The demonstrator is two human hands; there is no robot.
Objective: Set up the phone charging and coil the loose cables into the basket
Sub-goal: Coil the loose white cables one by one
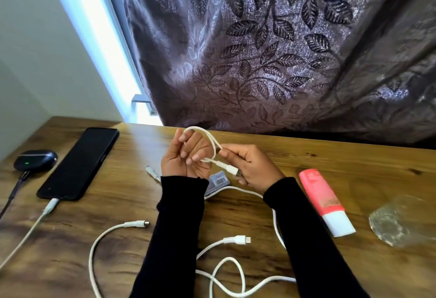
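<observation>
Nearest to the camera, loose white cables (226, 271) are lying in curves on the wooden table (330, 160), between and under the two black sleeves (174, 238); one plug end is pointing right at the near centre, and another cable (106, 236) is bending round on the near left. A little farther to the left, a phone (79, 163) is lying flat with its dark screen up, and a pale charging cable (35, 224) is sitting in its near end. Left of the phone, a small dark earbud case (35, 159) is showing a green light (a dark cable is running from it toward the near left edge).

In the middle, the left hand (186, 158) is standing palm up with the fingers curled, and a loop of white cable (207, 141) is passing around them. The right hand (250, 165) is pinching the same cable near its plug. Under the hands a small grey box (219, 182) with a barcode is lying. On the right, a pink tube (325, 201) and a clear glass (401, 222) are lying. At the far side, a purple leaf-patterned curtain (283, 49) is hanging.
</observation>
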